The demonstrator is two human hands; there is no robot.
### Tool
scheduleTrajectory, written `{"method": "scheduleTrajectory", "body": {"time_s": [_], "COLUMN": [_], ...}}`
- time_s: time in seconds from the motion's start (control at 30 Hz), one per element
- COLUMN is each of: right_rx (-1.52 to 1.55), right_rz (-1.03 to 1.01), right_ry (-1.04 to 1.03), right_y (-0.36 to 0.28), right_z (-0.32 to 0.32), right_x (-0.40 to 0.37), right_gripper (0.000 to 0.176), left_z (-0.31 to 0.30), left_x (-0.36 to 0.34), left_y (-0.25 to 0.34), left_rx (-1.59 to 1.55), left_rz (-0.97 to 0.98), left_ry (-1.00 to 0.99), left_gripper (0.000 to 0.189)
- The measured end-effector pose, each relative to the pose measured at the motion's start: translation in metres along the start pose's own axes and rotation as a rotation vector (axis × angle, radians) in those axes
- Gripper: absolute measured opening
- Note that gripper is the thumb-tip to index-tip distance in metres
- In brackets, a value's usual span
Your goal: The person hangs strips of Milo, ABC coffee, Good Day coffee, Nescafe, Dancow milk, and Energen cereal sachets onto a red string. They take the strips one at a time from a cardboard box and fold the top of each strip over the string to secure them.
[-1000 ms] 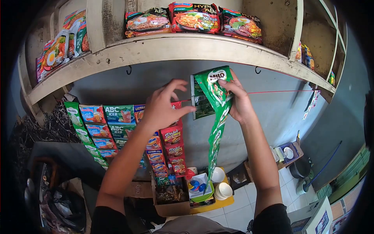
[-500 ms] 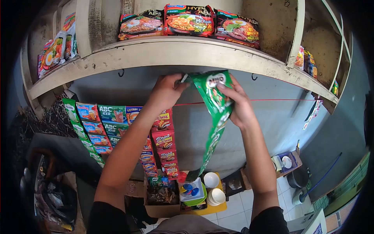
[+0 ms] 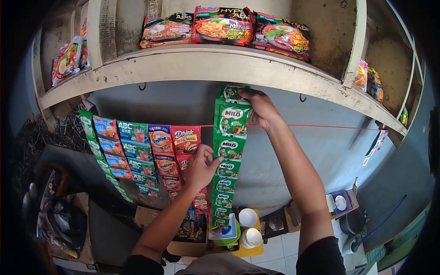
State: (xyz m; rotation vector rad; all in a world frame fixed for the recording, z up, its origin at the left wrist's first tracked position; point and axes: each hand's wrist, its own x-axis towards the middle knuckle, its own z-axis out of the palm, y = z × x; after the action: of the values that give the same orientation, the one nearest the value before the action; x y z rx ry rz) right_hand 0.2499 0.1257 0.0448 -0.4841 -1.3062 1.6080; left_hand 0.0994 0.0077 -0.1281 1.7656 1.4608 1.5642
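A long green strip of Milo sachets (image 3: 228, 170) hangs full length in front of the wall, crossing the red string (image 3: 298, 125). My right hand (image 3: 262, 110) is closed on its top right corner, just under the shelf. Lower down, my left hand (image 3: 200, 168) has curled fingers, with the thumb at the strip's left edge. Beside it, partly covered by that hand, hangs a red strip of Drink Beng-Beng sachets (image 3: 187, 137). Farther left on the string are strips of Ovaltine (image 3: 160, 140) and ABC Iced sachets (image 3: 134, 133).
Above my hands runs a wooden shelf (image 3: 197, 68) carrying instant noodle packs (image 3: 222, 27). Dark hooks (image 3: 303, 97) stick out below its edge. White bowls (image 3: 251, 237) stand on a yellow surface below, beside a cardboard box. Another small strip (image 3: 373, 147) hangs at the far right.
The Milo strip, twisted and raised before, now hangs straight with its front showing. My left hand has dropped from the top to its left edge. My right hand has moved slightly left.
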Motion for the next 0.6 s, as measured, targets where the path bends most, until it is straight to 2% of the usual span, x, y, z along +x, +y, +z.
{"method": "scheduleTrajectory", "body": {"time_s": [0.07, 0.13, 0.2, 0.23, 0.27, 0.3, 0.33, 0.37, 0.43, 0.47, 0.57, 0.6], "right_rx": [-0.039, -0.127, -0.218, -0.521, -0.823, -0.938, -0.932, -1.012, -1.058, -1.058, -0.95, -0.911], "right_rz": [0.014, -0.009, -0.035, -0.066, -0.097, -0.008, -0.01, 0.095, 0.235, 0.236, 0.214, 0.127], "right_ry": [-0.049, -0.07, -0.081, -0.09, -0.098, -0.158, -0.153, -0.146, -0.171, -0.169, -0.183, -0.331], "right_y": [0.001, 0.008, 0.007, 0.002, -0.005, -0.012, -0.016, -0.02, -0.028, -0.034, -0.036, -0.03], "right_z": [-0.004, -0.012, -0.015, -0.015, -0.015, -0.018, -0.019, -0.02, -0.02, -0.017, -0.016, -0.02], "right_x": [0.006, 0.017, 0.016, 0.01, 0.004, 0.003, 0.001, -0.001, -0.011, -0.017, -0.03, -0.031], "right_gripper": [0.022, 0.026, 0.031, 0.039, 0.046, 0.062, 0.062, 0.064, 0.068, 0.068, 0.068, 0.064], "left_z": [-0.001, -0.001, -0.004, -0.007, -0.003, 0.0, 0.001, 0.001, -0.006, -0.01, -0.015, -0.018], "left_x": [-0.003, -0.006, -0.003, -0.007, -0.01, -0.013, -0.014, -0.019, -0.011, -0.002, 0.029, 0.035], "left_y": [0.014, 0.016, 0.011, 0.012, 0.012, 0.016, 0.021, 0.027, 0.038, 0.044, 0.045, 0.044], "left_rx": [0.246, 0.323, 0.384, 0.41, 0.409, 0.095, -0.216, -0.482, -0.462, -0.445, -0.523, -0.489], "left_rz": [-0.013, -0.022, 0.077, 0.203, 0.207, 0.17, 0.129, 0.005, 0.044, 0.091, -0.02, -0.027], "left_ry": [0.114, 0.118, 0.01, -0.023, -0.027, -0.073, -0.12, -0.165, -0.103, -0.036, 0.043, 0.053], "left_gripper": [0.047, 0.044, 0.047, 0.045, 0.045, 0.038, 0.032, 0.03, 0.029, 0.029, 0.026, 0.026]}}
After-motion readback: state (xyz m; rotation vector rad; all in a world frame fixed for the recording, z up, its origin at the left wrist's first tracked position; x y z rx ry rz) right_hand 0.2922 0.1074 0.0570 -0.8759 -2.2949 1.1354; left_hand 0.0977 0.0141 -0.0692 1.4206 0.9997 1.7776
